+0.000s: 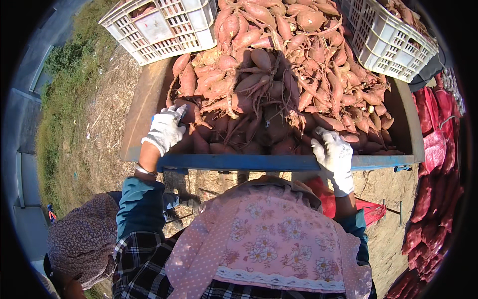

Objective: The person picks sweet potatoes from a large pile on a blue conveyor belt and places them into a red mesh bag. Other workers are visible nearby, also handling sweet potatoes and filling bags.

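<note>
A large heap of reddish sweet potatoes (261, 101), many with stringy roots, fills a truck or trailer bed with a blue front edge (239, 161). My left hand (164, 129), in a white work glove, rests at the heap's left side against a sweet potato (188, 111); whether its fingers grip it cannot be told. My right hand (333, 157), gloved too, lies over the blue edge towards the right, fingers apart and reaching to the nearest sweet potatoes, with nothing seen in it.
White plastic crates of sweet potatoes stand at the upper left (160, 30) and upper right (396, 41). Red mesh sacks (429, 209) lie along the right. A co-worker in a patterned head covering (84, 239) is at lower left. A red sack (368, 211) hangs below the bed.
</note>
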`<action>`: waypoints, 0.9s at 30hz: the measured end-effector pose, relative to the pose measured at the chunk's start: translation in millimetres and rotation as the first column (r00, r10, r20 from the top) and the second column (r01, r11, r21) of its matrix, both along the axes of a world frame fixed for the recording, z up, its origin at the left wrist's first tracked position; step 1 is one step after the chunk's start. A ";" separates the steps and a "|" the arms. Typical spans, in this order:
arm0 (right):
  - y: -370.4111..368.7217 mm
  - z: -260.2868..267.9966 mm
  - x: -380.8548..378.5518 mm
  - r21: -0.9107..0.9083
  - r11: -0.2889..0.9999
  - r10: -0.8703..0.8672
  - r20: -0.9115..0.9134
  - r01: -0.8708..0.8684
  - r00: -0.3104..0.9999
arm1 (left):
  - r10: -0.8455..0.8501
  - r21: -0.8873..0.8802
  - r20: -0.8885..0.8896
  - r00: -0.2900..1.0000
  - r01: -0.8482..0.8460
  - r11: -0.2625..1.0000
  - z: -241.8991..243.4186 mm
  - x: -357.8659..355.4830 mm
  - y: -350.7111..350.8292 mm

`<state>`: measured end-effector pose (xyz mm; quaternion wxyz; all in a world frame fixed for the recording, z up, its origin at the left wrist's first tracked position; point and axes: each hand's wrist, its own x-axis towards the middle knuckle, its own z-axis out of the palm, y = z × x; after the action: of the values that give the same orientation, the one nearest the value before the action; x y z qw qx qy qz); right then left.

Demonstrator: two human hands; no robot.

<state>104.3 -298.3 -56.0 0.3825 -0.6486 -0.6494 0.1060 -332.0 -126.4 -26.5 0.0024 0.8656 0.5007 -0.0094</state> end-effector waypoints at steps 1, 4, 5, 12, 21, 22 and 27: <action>4.1 3.8 -4.9 -0.110 0.994 0.038 0.107 -0.026 0.993 | -0.043 -0.012 -0.140 0.989 0.042 0.999 1.2 12.9 -2.9; 8.5 0.7 -7.8 0.037 0.996 -0.086 0.108 0.083 0.990 | -0.221 0.072 -0.114 0.969 0.230 0.971 -33.8 26.2 1.1; 7.1 0.0 -7.1 0.029 0.997 -0.068 0.120 0.065 0.990 | -0.214 0.080 -0.136 0.967 0.227 0.971 -39.6 32.4 5.3; 4.3 1.4 -10.3 -0.012 0.997 -0.077 0.010 0.077 0.997 | -0.013 0.049 0.657 0.754 -0.025 0.998 2.2 -8.5 47.7; 59.4 78.8 -106.2 0.100 0.977 0.184 0.042 -0.188 0.982 | 0.298 -0.346 0.938 0.179 0.409 0.844 94.6 96.1 -3.4; 65.7 72.9 -110.5 0.083 0.980 0.192 -0.151 -0.182 0.970 | 0.361 -0.369 0.924 0.126 0.546 0.752 89.7 110.7 -8.2; 61.7 23.3 -84.0 -0.026 0.985 0.115 -0.640 -0.171 0.760 | 0.394 -0.556 0.829 0.398 0.503 0.661 53.8 89.1 23.2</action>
<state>20.3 -236.6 -32.8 0.5429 -0.5382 -0.5246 0.3747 -242.9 -103.2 27.3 0.6301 0.6537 0.3272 0.2617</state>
